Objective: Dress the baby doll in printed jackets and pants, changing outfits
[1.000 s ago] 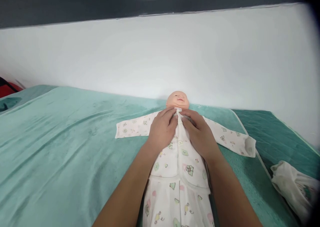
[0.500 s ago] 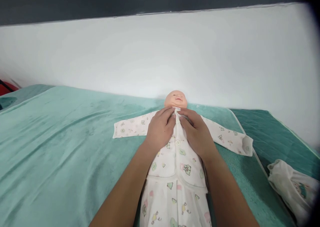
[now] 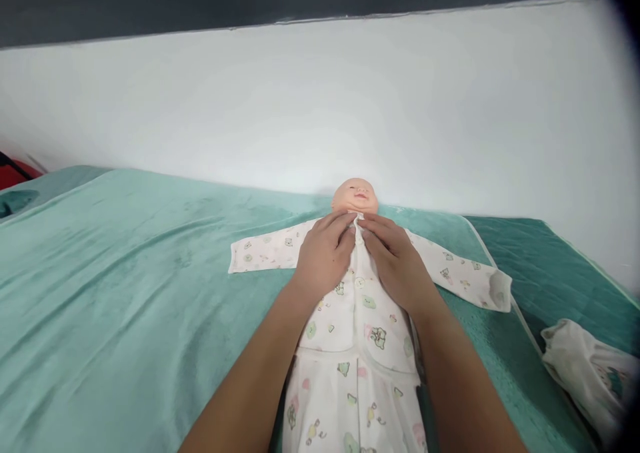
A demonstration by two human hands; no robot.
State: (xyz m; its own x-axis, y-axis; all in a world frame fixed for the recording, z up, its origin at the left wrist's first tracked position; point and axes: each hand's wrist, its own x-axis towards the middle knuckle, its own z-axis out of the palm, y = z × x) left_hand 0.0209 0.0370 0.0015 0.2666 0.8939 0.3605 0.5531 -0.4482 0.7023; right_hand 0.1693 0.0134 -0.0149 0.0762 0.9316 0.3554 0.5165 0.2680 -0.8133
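Note:
A baby doll [image 3: 356,196] lies on its back, its head near the white wall. It wears a white baby shirt [image 3: 331,330] printed with bears and green shapes, long sleeves spread to both sides. White printed pants [image 3: 345,406] cover the part below the shirt. My left hand [image 3: 327,250] rests on the chest, its thumb and fingers closed on the shirt's front edge just under the chin. Opposite it, my right hand [image 3: 397,260] pinches the other side of the collar. Lower down the front a round button [image 3: 359,282] shows. My fingers partly hide the neckline.
Beneath the doll spreads a light green blanket [image 3: 125,273], with a darker green quilted cover [image 3: 530,260] to the right. A crumpled white cloth garment [image 3: 590,366] lies at the right edge. Behind stands the white wall [image 3: 300,106]; a red object [image 3: 15,172] shows far left.
The whole view has shifted slightly, placing the doll a little farther right. Both hands stay at the collar, with hardly any finger movement.

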